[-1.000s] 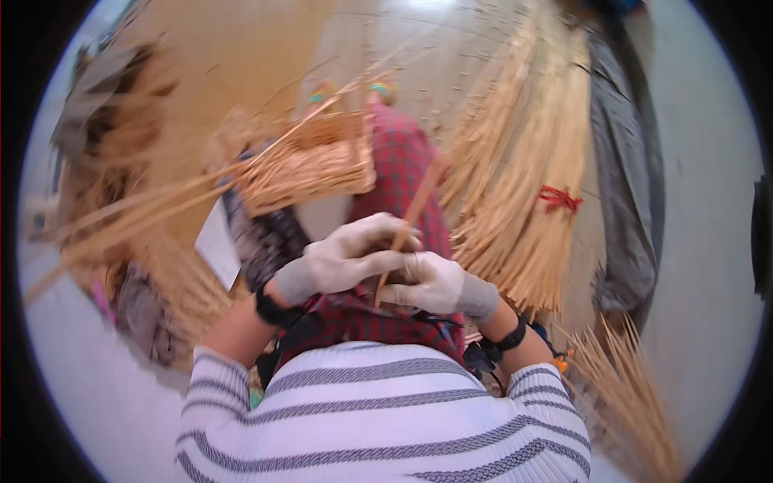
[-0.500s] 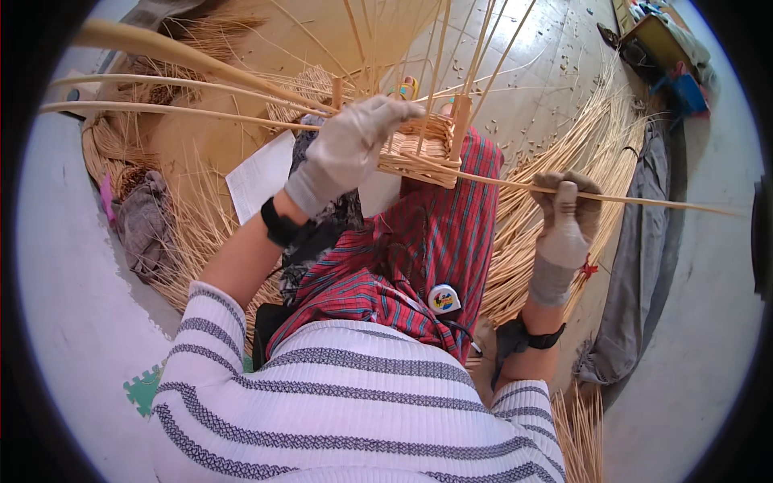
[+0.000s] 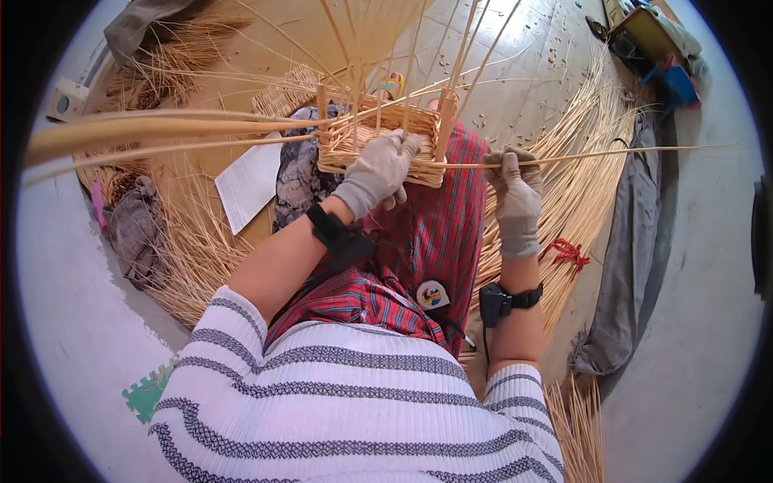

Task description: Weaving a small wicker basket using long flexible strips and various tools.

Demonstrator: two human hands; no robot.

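A small rectangular wicker basket, partly woven, rests over my lap with tall upright stakes and wooden corner posts rising from it. My gloved left hand is closed over its near wall, fingers over the edge and thumb underneath. To the right of the basket, my gloved right hand pinches a long thin wicker rod. That rod runs from the basket's near right corner out past my hand to the right. Several thicker rods stick out from the basket's left side. Part of the near wall is hidden behind my left hand.
Loose bundles of rods lie on the floor at the right and the left. A white sheet lies left of the basket. A tape measure sits on my lap. Grey cloth lies along the right wall.
My left hand has moved from the basket's top left down to its near wall. My right hand has come closer to the basket along the rod. The basket shows more fully.
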